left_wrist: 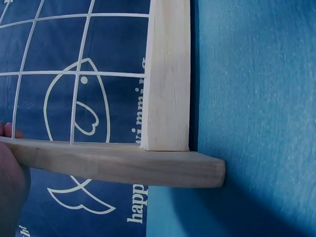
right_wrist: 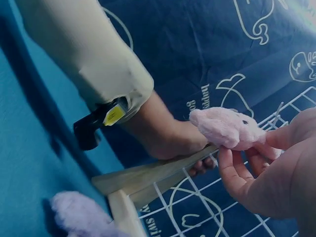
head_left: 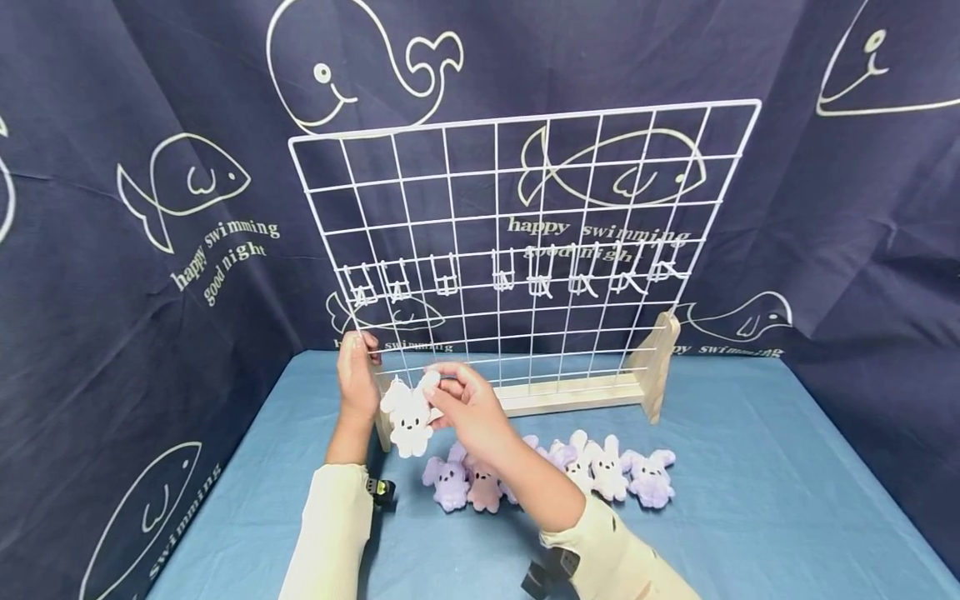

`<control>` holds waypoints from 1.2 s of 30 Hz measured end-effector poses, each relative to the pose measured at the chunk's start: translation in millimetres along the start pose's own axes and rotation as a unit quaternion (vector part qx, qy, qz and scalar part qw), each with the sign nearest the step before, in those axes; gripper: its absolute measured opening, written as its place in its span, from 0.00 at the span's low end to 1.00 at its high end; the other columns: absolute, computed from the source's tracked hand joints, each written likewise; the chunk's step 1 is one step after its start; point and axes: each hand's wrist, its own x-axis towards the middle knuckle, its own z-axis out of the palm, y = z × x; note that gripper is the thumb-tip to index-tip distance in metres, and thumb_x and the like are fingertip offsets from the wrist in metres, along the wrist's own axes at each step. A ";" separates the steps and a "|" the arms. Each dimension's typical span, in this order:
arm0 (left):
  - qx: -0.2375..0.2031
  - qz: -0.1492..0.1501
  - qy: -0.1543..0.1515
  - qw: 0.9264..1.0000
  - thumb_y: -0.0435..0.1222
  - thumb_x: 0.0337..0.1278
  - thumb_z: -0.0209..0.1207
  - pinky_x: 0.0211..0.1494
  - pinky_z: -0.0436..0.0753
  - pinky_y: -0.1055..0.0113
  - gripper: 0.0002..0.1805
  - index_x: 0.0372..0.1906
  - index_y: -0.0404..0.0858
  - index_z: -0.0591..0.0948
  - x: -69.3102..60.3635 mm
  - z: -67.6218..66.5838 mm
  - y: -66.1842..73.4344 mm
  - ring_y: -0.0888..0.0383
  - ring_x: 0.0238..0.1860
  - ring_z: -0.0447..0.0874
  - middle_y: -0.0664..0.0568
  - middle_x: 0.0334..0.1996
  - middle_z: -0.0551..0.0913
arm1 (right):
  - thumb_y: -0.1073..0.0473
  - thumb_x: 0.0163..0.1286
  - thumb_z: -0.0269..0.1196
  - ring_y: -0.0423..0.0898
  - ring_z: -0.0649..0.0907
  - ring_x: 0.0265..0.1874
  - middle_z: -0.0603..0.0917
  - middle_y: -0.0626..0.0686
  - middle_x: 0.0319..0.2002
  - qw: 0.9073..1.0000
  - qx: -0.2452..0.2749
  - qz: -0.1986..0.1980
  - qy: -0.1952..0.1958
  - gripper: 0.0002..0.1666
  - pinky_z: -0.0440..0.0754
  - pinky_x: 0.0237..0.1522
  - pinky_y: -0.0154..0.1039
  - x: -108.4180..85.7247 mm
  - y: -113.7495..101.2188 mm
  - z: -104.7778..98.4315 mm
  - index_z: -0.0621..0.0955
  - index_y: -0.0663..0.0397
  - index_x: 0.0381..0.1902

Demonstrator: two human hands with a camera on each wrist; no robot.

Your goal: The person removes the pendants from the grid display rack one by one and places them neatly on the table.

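My right hand (head_left: 472, 412) pinches a small white plush bunny (head_left: 409, 423) by its ear, in front of the rack's lower left part. Under the right wrist's lighting the same plush bunny (right_wrist: 229, 129) looks pinkish, with its upper end between thumb and fingers. My left hand (head_left: 357, 375) grips the wooden side post (left_wrist: 98, 160) at the left end of the white wire grid rack (head_left: 497, 221); its fingertips show behind the post. Several white hooks (head_left: 447, 285) hang in a row across the grid with nothing on them.
Several more plush bunnies lie on the blue table (head_left: 750, 467) before the rack: a lilac one (head_left: 451, 483), a pink one (head_left: 484, 492) and white ones (head_left: 608, 471) among them. My right forearm partly covers the row. A dark printed curtain (head_left: 187, 350) stands behind.
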 end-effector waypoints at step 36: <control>0.021 -0.026 -0.010 0.999 0.30 0.82 0.36 0.40 0.71 0.72 0.19 0.39 0.17 0.70 -0.2 0.3 3.3 0.54 0.29 0.69 0.31 0.29 0.67 | 0.73 0.71 0.62 0.42 0.78 0.18 0.82 0.53 0.29 0.982 -0.153 0.098 -0.050 0.17 0.79 0.22 0.29 -10.8 69.6 6.7 0.75 0.66 0.55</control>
